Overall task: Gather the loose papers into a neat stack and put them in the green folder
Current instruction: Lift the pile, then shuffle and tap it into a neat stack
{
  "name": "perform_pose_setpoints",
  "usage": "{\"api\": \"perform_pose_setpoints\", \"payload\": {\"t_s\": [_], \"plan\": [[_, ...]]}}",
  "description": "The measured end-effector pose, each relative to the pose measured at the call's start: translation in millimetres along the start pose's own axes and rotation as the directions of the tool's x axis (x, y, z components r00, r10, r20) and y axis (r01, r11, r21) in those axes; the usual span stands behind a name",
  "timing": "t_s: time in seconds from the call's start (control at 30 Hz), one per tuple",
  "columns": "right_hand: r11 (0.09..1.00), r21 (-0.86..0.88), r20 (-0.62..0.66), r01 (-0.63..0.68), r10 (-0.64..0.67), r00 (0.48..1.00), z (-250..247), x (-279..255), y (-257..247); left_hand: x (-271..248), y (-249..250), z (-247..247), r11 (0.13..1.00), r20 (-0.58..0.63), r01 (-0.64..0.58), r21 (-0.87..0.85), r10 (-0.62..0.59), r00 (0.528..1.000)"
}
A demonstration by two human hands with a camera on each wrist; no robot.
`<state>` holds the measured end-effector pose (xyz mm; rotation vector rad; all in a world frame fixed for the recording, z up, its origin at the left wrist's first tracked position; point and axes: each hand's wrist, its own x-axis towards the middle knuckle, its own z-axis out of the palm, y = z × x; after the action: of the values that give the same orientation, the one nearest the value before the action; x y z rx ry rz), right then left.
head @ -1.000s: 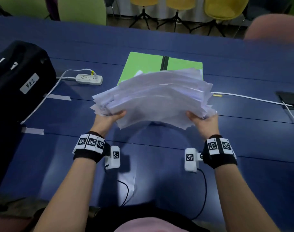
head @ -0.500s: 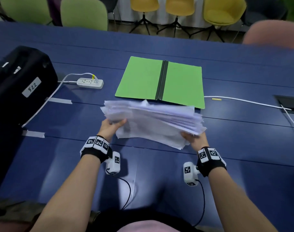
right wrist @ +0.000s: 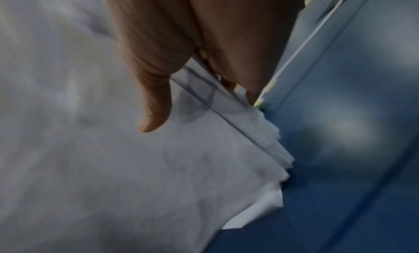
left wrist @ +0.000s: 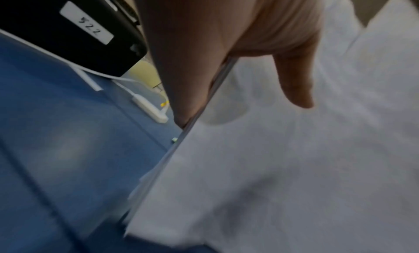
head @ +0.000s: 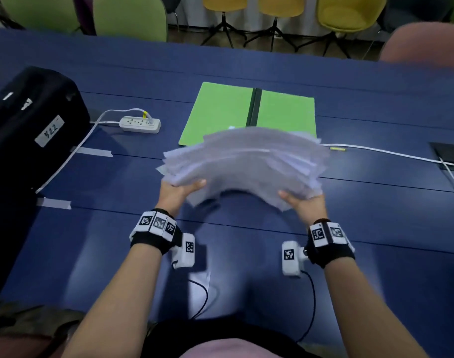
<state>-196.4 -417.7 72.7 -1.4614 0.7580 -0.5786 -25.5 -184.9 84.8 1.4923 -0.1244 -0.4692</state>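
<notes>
Thumbs of left hand and right hand pinched the papers above the table.
Green folder lay open beyond; black case label read "522" from the left wrist only.

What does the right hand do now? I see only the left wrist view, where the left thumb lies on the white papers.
Observer: The right hand grips the opposite side of the papers, with its thumb on top.
Operator: Is the green folder ready?
Observer: Yes. The green folder lies open and flat on the table, beyond the papers. Its visible part bears no sheet.
Operator: Is the right edge of the stack neat?
Observer: No. In the right wrist view the sheet corners there stick out in steps.
</notes>
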Motion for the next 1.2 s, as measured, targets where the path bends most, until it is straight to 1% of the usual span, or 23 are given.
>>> {"api": "perform_pose_setpoints", "payload": {"t_s": [0.03,0.07,0.13,0.2,0.27,0.33,0.37,0.47,0.53,0.57,0.63,0.7,0.73,0.8,0.87,0.9,0.93,1.0,1.07,1.13,1.2], "plan": [[0.998,-0.057,0.018,-0.022,0.023,1.000,-1,-1,9,1,-5,-2,1.000,-0.001,0.021,0.008,-0.021,1.000],[0.995,-0.095,0.037,-0.013,0.016,0.999,-3,-3,16,4,-9,-5,0.999,-0.021,0.049,0.014,-0.049,0.999],[0.994,-0.104,0.035,-0.011,0.015,0.999,-7,-1,22,10,-9,-10,0.997,-0.045,0.078,-0.002,-0.078,0.996],[0.991,-0.133,0.036,-0.004,0.009,0.999,-11,2,19,16,-7,-15,0.996,-0.028,0.079,-0.040,-0.080,0.996],[0.986,-0.167,0.074,0.022,-0.009,0.997,-13,8,16,21,0,-16,0.991,-0.031,0.083,-0.102,-0.086,0.996],[0.993,-0.110,0.078,-0.030,0.039,0.996,-13,13,13,28,4,-14,0.985,-0.041,0.072,-0.159,-0.080,0.996],[0.994,-0.087,0.070,-0.071,0.077,0.995,-13,16,14,31,6,-12,0.987,-0.055,0.056,-0.152,-0.065,0.996],[0.988,-0.099,0.066,-0.116,0.123,0.990,-12,22,18,33,8,-4,1.000,-0.083,0.025,-0.018,-0.026,0.996],[0.980,-0.130,0.055,-0.154,0.162,0.985,-10,23,16,34,7,1,0.998,-0.068,0.015,0.058,-0.011,0.998],[0.979,-0.116,0.054,-0.167,0.174,0.983,-10,24,15,35,7,3,0.997,-0.060,-0.006,0.074,0.011,0.998],[0.980,-0.034,0.019,-0.196,0.196,0.980,-13,27,12,38,8,2,0.996,-0.080,-0.061,0.066,0.066,0.995],[0.980,-0.006,0.007,-0.200,0.200,0.980,-22,28,12,42,10,-7,0.998,-0.096,-0.068,0.010,0.068,0.993],[0.986,-0.003,0.017,-0.165,0.165,0.986,-27,27,10,43,9,-12,0.999,-0.061,-0.038,-0.020,0.037,0.997],[0.991,-0.004,0.081,-0.134,0.133,0.988,-35,22,-2,40,4,-24,0.998,0.091,0.054,-0.034,-0.051,0.995],[0.990,0.002,0.125,-0.140,0.139,0.982,-41,18,-12,37,-7,-34,0.986,0.256,0.157,0.058,-0.166,0.952],[0.992,0.004,0.150,-0.129,0.127,0.980,-43,16,-15,34,-12,-38,0.976,0.306,0.183,0.117,-0.211,0.928],[0.992,0.041,0.180,-0.122,0.113,0.977,-46,16,-15,33,-17,-41,0.968,0.324,0.194,0.161,-0.237,0.916],[0.989,0.073,0.203,-0.125,0.109,0.973,-47,15,-16,28,-16,-41,0.958,0.319,0.195,0.211,-0.256,0.913],[0.992,0.076,0.173,-0.101,0.087,0.981,-41,14,-20,19,-6,-31,0.947,0.313,0.152,0.282,-0.240,0.919],[0.997,0.063,0.069,-0.048,0.044,0.997,-32,14,-25,11,4,-15,0.941,0.212,0.082,0.330,-0.158,0.964],[0.995,0.097,-0.016,0.002,-0.001,1.000,-24,15,-28,7,9,1,0.968,0.122,0.027,0.251,-0.059,0.991]]}}
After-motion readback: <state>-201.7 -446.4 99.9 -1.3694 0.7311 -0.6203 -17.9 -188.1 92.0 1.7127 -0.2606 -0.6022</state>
